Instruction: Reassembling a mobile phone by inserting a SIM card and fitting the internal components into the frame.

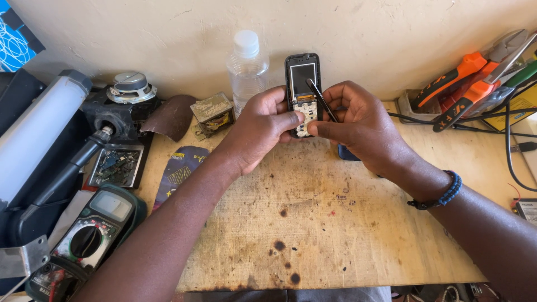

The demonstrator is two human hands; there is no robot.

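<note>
Opened phone [302, 84] (keypad exposed) stands pinched in left fingers [279, 120], right fingers [324, 127] pinching black tweezers [320, 99] against it.

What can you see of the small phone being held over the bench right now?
The phone is a small black bar handset with its front cover off, so the bare keypad board shows pale below a dark, unlit screen. It is held upright above the scorched wooden bench, screen towards the camera. The left hand grips its lower left side, thumb on the keypad area; the right hand holds a thin dark tool laid slantwise across it.
</note>
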